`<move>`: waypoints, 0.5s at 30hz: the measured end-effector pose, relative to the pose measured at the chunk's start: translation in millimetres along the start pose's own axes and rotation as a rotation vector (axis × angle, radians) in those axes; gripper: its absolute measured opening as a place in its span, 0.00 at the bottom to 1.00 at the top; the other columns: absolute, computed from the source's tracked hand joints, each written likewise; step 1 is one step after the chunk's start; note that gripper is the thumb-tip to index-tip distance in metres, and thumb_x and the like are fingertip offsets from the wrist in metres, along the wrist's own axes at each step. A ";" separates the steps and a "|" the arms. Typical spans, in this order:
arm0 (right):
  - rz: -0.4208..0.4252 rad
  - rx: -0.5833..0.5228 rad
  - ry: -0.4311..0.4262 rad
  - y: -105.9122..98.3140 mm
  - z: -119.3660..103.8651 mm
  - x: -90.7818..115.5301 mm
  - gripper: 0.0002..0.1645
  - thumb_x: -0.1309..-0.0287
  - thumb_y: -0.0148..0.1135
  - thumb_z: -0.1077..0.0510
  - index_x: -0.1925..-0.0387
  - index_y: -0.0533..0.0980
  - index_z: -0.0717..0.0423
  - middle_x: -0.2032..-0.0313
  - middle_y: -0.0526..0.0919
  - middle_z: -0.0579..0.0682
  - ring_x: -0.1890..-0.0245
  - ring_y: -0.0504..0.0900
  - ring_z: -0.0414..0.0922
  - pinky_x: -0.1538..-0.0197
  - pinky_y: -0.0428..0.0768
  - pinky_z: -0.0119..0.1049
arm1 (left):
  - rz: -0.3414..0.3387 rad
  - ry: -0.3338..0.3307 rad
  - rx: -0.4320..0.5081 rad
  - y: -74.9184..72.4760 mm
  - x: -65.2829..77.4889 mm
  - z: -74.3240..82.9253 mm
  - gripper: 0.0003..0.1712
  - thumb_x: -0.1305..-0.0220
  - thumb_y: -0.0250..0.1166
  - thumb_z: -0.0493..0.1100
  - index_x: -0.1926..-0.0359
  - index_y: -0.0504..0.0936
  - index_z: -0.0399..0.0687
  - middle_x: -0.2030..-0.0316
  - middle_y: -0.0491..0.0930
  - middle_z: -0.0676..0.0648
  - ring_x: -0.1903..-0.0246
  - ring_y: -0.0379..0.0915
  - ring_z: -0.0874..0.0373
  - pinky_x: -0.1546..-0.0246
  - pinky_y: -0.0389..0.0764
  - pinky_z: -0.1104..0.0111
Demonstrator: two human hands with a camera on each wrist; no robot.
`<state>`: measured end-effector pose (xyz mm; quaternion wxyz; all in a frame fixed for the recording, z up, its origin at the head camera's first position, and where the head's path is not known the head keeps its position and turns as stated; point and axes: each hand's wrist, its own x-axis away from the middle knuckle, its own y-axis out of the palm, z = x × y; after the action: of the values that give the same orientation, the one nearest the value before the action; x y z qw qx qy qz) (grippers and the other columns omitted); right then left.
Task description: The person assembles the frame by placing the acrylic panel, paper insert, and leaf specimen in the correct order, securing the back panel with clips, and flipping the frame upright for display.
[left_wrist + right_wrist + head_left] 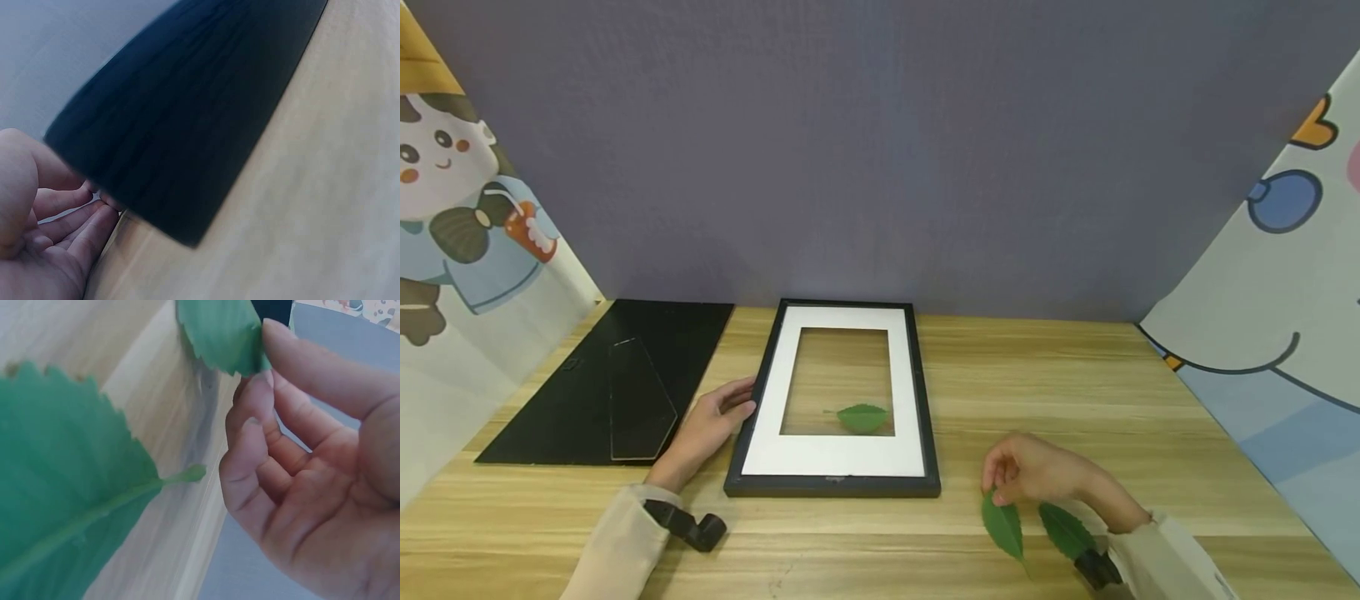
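On the table lies a black picture frame (832, 486) with a white mat (767, 454) around its opening. One green leaf (862, 418) shows inside the opening, low and to the right. My left hand (711, 425) touches the frame's left side with loosely bent fingers; some fingertips disappear behind the dark edge in the left wrist view. Between thumb and fingers, my right hand (1033, 468) pinches one end of a second serrated leaf (1003, 523), right of the frame. A third leaf (1066, 531) sits under the right wrist, large in the right wrist view.
A black backing board (576, 400) with a stand flap (636, 408) lies left of the frame. Behind the wooden table (1037, 375) rises a grey panel (880, 167). Printed cartoon panels flank both sides. Each wrist wears a small black camera (700, 532).
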<state>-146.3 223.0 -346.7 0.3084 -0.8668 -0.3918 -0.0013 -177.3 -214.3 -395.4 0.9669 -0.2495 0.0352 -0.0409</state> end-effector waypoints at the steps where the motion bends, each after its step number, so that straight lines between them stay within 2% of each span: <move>1: 0.010 0.005 0.003 0.0 -0.1 -0.7 0.05 0.53 0.67 0.69 0.72 0.79 0.61 0.76 0.78 0.46 0.76 0.73 0.35 0.72 0.75 0.26 | 0.000 -0.001 0.000 0.1 0.0 0.0 0.27 0.30 0.53 0.36 0.33 0.63 0.31 0.37 0.68 0.30 0.38 0.65 0.38 0.37 0.68 0.51; 7: 0.070 0.026 -0.001 0.0 -0.3 -4.7 0.05 0.52 0.67 0.69 0.72 0.79 0.61 0.75 0.79 0.48 0.76 0.74 0.36 0.72 0.76 0.27 | -0.006 -0.013 0.004 0.6 -0.1 0.3 0.27 0.30 0.53 0.37 0.33 0.63 0.31 0.37 0.67 0.30 0.37 0.65 0.38 0.37 0.68 0.51; 15: 0.151 0.107 -0.031 1.0 -1.0 -10.7 0.05 0.52 0.68 0.68 0.74 0.79 0.59 0.76 0.79 0.46 0.75 0.73 0.34 0.71 0.75 0.27 | -0.001 -0.011 -0.002 -0.1 0.3 -0.3 0.27 0.30 0.53 0.37 0.33 0.63 0.32 0.37 0.68 0.30 0.37 0.65 0.38 0.37 0.68 0.50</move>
<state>-152.8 214.6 -349.0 0.3472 -0.8761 -0.3298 0.0562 -177.0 -214.5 -395.7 0.9668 -0.2505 0.0300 -0.0400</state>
